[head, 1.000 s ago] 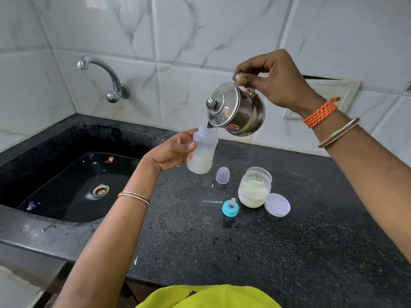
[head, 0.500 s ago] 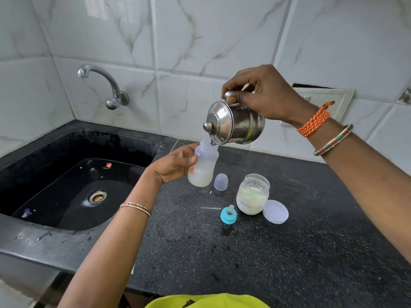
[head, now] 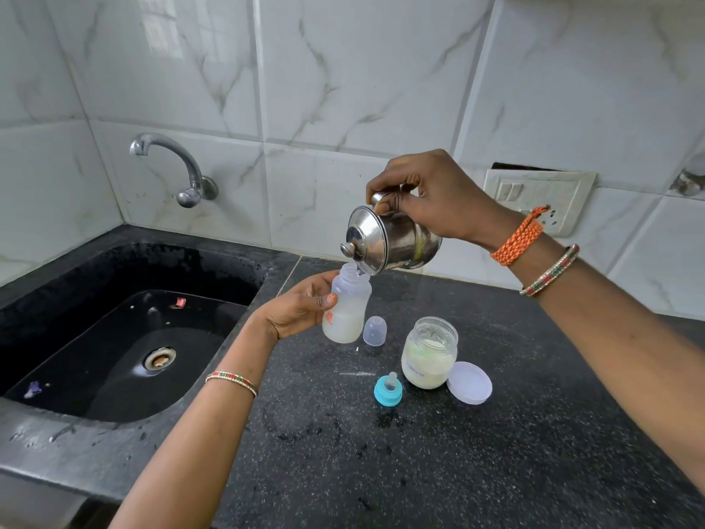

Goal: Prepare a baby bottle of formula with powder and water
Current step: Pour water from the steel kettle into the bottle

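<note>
1. Nearest the camera, two bare forearms reach over a speckled black counter (head: 477,471), with scattered wet spots in front of the bottle parts.
2. On the counter, a teal bottle collar with its nipple (head: 388,390) stands just beside an open glass jar of pale formula powder (head: 429,353); the jar's white lid (head: 469,382) lies flat, touching the jar's right side.
3. A clear dome cap (head: 375,330) stands upright farther back, between the jar and the bottle.
4. The left hand (head: 301,311), a beaded bangle on its wrist, curls thumb and fingers around the baby bottle (head: 346,303), holding it upright and lifted off the counter; cloudy white liquid fills roughly its lower half.
5. The right hand (head: 435,200), wearing an orange braided band and a beaded bangle, grips the top handle of a small steel kettle (head: 389,240), tipped steeply to the left, lid on, its spout at the bottle's open mouth.
6. To the left, a black sink (head: 126,349) holds a few scraps near its drain.
7. Behind, a chrome tap (head: 179,168) and a white switch plate (head: 538,196) are fixed to the marble-patterned tiled wall (head: 343,89).
</note>
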Motion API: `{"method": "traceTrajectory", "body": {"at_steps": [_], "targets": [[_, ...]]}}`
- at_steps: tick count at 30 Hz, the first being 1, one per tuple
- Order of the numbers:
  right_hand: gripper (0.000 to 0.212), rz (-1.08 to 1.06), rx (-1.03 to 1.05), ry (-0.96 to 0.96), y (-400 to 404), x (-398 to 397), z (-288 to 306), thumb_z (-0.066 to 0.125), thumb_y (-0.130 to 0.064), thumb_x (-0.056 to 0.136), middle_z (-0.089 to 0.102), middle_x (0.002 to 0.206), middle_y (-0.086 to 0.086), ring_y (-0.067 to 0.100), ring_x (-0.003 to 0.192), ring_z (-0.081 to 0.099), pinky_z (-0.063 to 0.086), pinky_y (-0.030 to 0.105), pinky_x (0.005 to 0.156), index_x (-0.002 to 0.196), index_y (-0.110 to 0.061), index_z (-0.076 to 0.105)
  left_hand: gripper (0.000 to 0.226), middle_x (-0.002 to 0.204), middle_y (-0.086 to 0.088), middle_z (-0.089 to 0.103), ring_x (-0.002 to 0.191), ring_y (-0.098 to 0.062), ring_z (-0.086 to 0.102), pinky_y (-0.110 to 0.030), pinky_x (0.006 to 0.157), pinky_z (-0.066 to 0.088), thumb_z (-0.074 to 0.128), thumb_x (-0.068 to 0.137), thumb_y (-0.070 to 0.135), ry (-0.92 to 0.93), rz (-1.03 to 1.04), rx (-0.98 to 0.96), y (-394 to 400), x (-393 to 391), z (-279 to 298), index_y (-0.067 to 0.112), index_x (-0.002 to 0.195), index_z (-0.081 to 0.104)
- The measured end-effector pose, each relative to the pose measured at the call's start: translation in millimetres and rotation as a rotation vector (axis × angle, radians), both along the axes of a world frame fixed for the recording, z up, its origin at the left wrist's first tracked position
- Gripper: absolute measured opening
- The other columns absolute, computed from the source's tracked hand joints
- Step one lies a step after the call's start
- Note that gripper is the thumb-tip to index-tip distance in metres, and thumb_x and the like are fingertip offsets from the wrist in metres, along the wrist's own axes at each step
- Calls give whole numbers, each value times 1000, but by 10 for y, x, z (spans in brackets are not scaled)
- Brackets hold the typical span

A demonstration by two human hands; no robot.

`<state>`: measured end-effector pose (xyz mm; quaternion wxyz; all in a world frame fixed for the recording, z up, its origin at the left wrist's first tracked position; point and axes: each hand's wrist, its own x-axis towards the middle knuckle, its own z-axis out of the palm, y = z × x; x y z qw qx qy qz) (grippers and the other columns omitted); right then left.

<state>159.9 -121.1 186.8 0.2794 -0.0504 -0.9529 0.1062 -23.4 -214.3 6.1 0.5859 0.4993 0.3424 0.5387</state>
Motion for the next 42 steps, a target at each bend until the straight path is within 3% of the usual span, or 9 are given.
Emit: {"method": "traceTrajectory", "body": {"at_steps": [3, 12, 18, 22, 26, 30, 33, 39, 42], "targets": [[11, 7, 24, -14, -13, -9, -4, 66, -2, 82, 68, 80, 1, 2, 70, 59, 42, 6, 69, 88, -7, 74, 65, 116, -3, 67, 108, -18, 62, -32, 94, 51, 85, 65, 34, -20, 9, -14, 1, -13, -33, 17, 123, 62], [12, 16, 52, -22, -30, -24, -10, 66, -3, 82, 70, 82, 4, 5, 72, 60, 43, 7, 69, 90, -7, 74, 62, 116, 0, 68, 109, -16, 63, -29, 90, 51, 85, 65, 34, -23, 3, -37, -46, -34, -104, 22, 123, 64], [14, 39, 55, -38, -34, -27, -19, 67, 0, 81, 68, 80, 0, -5, 73, 59, 40, 3, 69, 91, -7, 75, 63, 116, -1, 68, 109, -16, 63, -28, 89, 51, 85, 66, 32, -16, -16, -41, -29, -37, -127, 20, 124, 63], [19, 52, 95, -70, -39, -16, -25, 62, 5, 79, 66, 77, -1, -5, 69, 57, 37, 1, 66, 89, -6, 74, 75, 117, -2, 67, 110, -17, 62, -29, 90, 51, 85, 66, 32, 2, -18, -63, -6, -39, -144, 10, 130, 52], [21, 46, 162, -88, -37, -18, -31, 60, 1, 76, 71, 81, 4, 12, 76, 59, 42, 13, 69, 90, -8, 74, 73, 117, -3, 68, 109, -17, 63, -29, 89, 51, 85, 67, 31, 0, -30, -70, 9, -22, -176, 10, 129, 52], [22, 50, 213, -117, -49, -27, -60, 57, -3, 76, 70, 80, 6, 18, 79, 60, 48, 32, 71, 89, -8, 74, 79, 120, -5, 65, 113, -20, 60, -33, 94, 50, 85, 67, 32, 23, -22, -101, 45, -10, -216, 7, 133, 47], [25, 46, 252, -160, -57, -51, -88, 53, -6, 77, 69, 80, 4, 14, 78, 55, 47, 34, 71, 91, -10, 73, 76, 121, -5, 65, 113, -20, 60, -32, 95, 49, 84, 68, 30, 18, -29, -107, 68, 28, -239, 8, 133, 49], [25, 48, 237, -158, 6, -71, -180, 57, 1, 77, 69, 81, 4, 10, 77, 52, 45, 30, 71, 93, -9, 74, 71, 122, -5, 65, 114, -18, 60, -30, 95, 48, 83, 70, 28, -18, -29, -99, 50, 67, -249, 9, 131, 51], [22, 39, 152, -137, 63, -69, -219, 60, 4, 78, 68, 78, 0, 1, 70, 54, 39, 11, 70, 90, -8, 74, 72, 121, -5, 65, 114, -18, 60, -30, 95, 48, 83, 70, 27, -22, -33, -95, 54, 56, -249, 8, 132, 49]]}}
